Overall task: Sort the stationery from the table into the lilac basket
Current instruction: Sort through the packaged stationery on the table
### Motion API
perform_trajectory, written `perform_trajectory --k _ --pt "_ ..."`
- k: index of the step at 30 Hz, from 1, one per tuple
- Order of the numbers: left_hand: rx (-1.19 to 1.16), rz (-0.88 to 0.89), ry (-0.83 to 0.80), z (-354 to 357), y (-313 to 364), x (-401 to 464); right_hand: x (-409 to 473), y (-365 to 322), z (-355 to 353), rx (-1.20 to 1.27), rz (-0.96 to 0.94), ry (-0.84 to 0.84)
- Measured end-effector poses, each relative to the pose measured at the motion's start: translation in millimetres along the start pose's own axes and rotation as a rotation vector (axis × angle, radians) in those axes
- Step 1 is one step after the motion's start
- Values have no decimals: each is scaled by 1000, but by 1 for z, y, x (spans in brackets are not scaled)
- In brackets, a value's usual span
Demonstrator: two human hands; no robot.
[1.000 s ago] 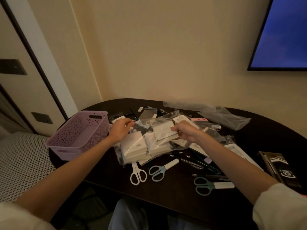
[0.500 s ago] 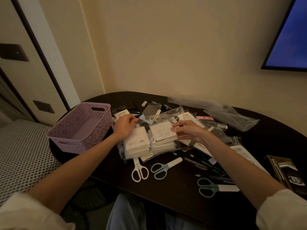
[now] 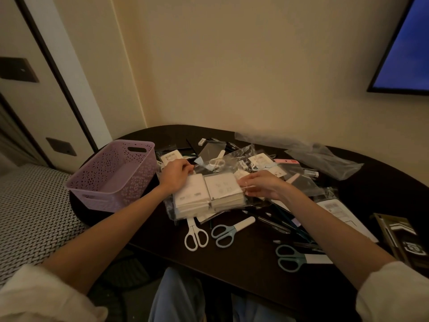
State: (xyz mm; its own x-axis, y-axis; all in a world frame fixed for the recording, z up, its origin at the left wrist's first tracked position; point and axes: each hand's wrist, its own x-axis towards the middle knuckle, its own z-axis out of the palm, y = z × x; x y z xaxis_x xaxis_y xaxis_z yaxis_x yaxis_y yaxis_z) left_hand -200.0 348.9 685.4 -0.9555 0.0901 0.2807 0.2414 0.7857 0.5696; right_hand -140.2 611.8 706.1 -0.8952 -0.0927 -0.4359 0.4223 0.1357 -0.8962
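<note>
A clear plastic bag holding two stacks of white notepads [image 3: 209,196] lies on the dark table [image 3: 243,263]. My left hand [image 3: 175,175] grips the bag's left upper edge. At the bag's right side my right hand [image 3: 260,184] pinches the plastic beside the right stack. The lilac basket [image 3: 113,175] stands left of the bag at the table's left end, and it looks empty inside.
White scissors [image 3: 195,234], blue-handled scissors [image 3: 226,231] and another blue pair [image 3: 292,257] lie near the front. Pens, packets and a pink item [image 3: 286,161] crowd the back. Crumpled clear bags [image 3: 322,159] lie far right, a dark booklet [image 3: 404,240] at the right edge.
The bag of notepads has been lowered and flattened onto the table. Both hands have stayed at its two sides. The camera has swung left and down.
</note>
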Motion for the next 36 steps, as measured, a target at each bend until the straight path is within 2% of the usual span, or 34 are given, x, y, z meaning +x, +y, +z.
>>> perform_trajectory --k 11,13,16,19,21,26,29,32,36 --pt "60 6 -32 1 2 0 -17 4 -6 45 -102 35" --pt "67 -8 -50 0 5 3 -21 4 -8 7 -189 147" --pt "80 -50 -8 -1 15 6 -22 11 -16 -33 -305 437" --pt "91 25 44 2 37 9 -22 18 -30 -209 -281 630" --pt "50 85 -22 3 55 16 -24 23 -35 -312 -213 622" --pt "43 157 -341 9 92 44 -24 36 -35 -607 -163 554" --pt "82 108 -501 24 97 60 -25 37 -30 -564 -145 545" --pt "111 53 -523 38 93 71 -23 38 -24 -452 -111 542" --pt "72 30 -494 53 84 79 -18 39 -20 -433 -135 563"
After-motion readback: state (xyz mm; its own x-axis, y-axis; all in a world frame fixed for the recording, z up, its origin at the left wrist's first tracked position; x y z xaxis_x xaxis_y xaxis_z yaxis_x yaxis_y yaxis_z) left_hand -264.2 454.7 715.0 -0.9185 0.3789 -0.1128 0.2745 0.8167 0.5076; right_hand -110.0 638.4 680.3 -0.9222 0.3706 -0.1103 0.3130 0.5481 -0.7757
